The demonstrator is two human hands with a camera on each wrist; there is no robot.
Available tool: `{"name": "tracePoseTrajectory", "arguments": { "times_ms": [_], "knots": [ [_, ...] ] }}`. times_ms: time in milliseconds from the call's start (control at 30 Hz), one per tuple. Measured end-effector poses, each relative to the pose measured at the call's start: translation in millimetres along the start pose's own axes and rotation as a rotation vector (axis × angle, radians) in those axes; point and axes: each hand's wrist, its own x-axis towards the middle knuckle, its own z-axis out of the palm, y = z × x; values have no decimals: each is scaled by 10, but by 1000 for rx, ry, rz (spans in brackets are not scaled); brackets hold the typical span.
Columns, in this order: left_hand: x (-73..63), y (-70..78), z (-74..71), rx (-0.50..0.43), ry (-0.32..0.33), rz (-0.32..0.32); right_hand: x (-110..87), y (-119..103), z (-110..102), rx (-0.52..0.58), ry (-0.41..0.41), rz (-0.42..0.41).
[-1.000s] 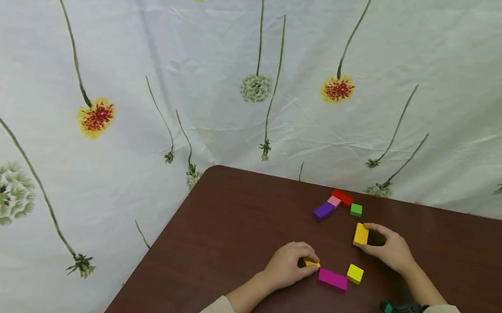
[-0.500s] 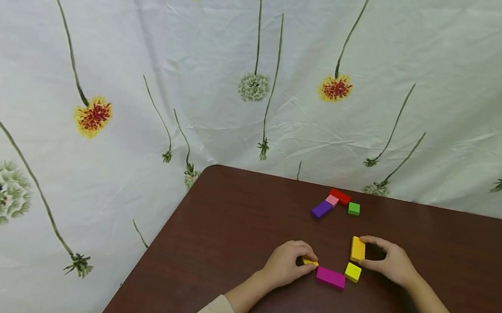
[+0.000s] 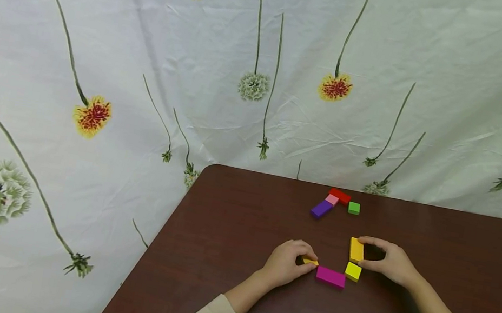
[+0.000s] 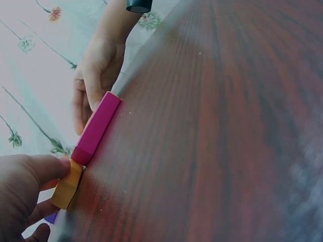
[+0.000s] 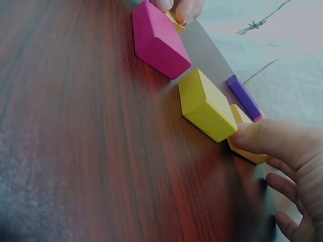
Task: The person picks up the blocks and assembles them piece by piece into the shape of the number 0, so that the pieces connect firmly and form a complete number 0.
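Note:
My left hand (image 3: 284, 263) pinches a small orange-yellow block (image 4: 67, 187) at the left end of a magenta block (image 3: 330, 277); the fingers cover much of it in the head view. My right hand (image 3: 390, 263) holds a longer orange-yellow block (image 3: 356, 250) between thumb and fingers, its near end right at a bright yellow block (image 3: 353, 272). That yellow block sits by the magenta block's right end. In the right wrist view the thumb (image 5: 252, 137) lies along the orange-yellow block beside the yellow one.
Farther back on the dark brown table (image 3: 232, 214) lie a purple block (image 3: 321, 209), a pink block (image 3: 331, 200) and a red block (image 3: 339, 196) in a bent row, with a green block (image 3: 354, 208) beside them. A flowered cloth (image 3: 197, 60) hangs behind the table.
My right hand has drawn the longer orange-yellow block toward me, up to the yellow block. The left hand stays at the magenta block's left end, holding its small block.

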Motion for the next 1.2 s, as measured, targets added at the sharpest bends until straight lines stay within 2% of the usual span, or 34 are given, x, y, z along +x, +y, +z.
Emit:
{"name": "tracePoseTrajectory", "arguments": {
  "times_ms": [367,700,1000,1200],
  "knots": [
    [0,-9,8,0,-10,13,12,22,-18,9,-54,-46],
    [9,-8,-5,18,-32,25,-6,19,-30,52,-63,-53],
    [18,21,-30,39,-34,35,-5,25,-20,64,-42,-60],
    [20,27,-32,34,-38,33,-74,-42,35,109,46,-41]
  ]
}}
